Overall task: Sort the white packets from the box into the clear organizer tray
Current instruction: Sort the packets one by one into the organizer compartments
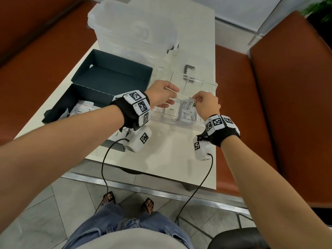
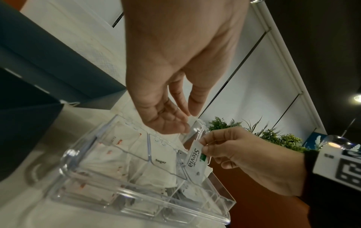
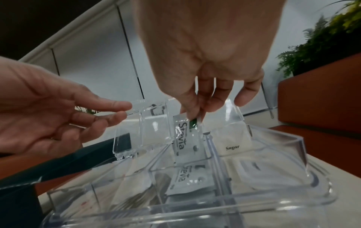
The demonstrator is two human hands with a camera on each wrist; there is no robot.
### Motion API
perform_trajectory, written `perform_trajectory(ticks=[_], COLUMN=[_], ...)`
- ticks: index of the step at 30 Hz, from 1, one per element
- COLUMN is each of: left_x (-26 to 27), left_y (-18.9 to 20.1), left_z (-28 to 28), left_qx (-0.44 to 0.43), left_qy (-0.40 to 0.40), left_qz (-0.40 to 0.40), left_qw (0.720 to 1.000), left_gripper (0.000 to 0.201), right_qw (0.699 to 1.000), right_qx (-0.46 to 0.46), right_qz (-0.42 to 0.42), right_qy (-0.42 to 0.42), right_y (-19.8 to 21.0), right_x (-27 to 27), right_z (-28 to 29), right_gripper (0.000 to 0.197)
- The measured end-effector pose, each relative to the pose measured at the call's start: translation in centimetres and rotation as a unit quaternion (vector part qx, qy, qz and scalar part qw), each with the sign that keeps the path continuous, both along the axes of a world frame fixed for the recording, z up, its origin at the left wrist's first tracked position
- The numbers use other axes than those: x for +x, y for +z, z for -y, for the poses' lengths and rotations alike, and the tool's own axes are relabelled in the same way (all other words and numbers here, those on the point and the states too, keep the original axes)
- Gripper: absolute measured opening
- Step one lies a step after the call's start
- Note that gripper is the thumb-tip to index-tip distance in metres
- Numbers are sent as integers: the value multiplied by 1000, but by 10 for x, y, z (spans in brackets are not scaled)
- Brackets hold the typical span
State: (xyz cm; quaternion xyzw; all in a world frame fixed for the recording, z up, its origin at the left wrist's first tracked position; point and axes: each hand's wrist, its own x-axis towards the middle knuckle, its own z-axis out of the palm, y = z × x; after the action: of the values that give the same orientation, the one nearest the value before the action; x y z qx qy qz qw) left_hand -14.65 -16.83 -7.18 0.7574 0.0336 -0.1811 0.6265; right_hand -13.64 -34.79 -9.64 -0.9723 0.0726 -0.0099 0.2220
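Observation:
The clear organizer tray (image 1: 179, 124) lies on the white table right of the dark box (image 1: 59, 112), which holds several white packets (image 1: 81, 107). My right hand (image 1: 196, 102) pinches a Stevia packet (image 1: 190, 105) by its top edge, upright in a compartment above other Stevia packets (image 3: 185, 179). A Sugar packet (image 2: 161, 162) stands in the neighbouring compartment. My left hand (image 1: 172, 97) holds the tray's raised clear lid flap (image 3: 152, 128) at its edge, between thumb and fingertips (image 2: 183, 123).
The box's dark lid (image 1: 111, 72) lies open behind the box. A translucent plastic bin (image 1: 133, 33) stands at the table's far end. Orange benches (image 1: 287, 105) flank the table. Bare tabletop (image 1: 170, 155) lies between the tray and the near edge.

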Motion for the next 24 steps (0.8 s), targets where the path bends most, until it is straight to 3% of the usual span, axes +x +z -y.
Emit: perform_trajectory(ticks=[4,11,16,24], left_x=[0,0,0,2], left_y=[1,6,7,7], left_z=[-2,-3,-6,-17], left_qx=[-1,-10,-10,-9], left_qy=[2,5,5,1], left_qz=[-1,-1,1,-1], left_qw=[1000,1000,1000,1000], left_gripper=[21,21,20,19], right_qw=[997,988,978,975], right_qx=[-47,-134,-168,-172], right_qz=[-47,13,-66,-108], right_qy=[44,74,105,87], right_y=[-5,-14,-14,-2], right_x=[-4,-11,-15,-13], right_z=[-4,-6,-14,-21], right_gripper=[33,19,16,17])
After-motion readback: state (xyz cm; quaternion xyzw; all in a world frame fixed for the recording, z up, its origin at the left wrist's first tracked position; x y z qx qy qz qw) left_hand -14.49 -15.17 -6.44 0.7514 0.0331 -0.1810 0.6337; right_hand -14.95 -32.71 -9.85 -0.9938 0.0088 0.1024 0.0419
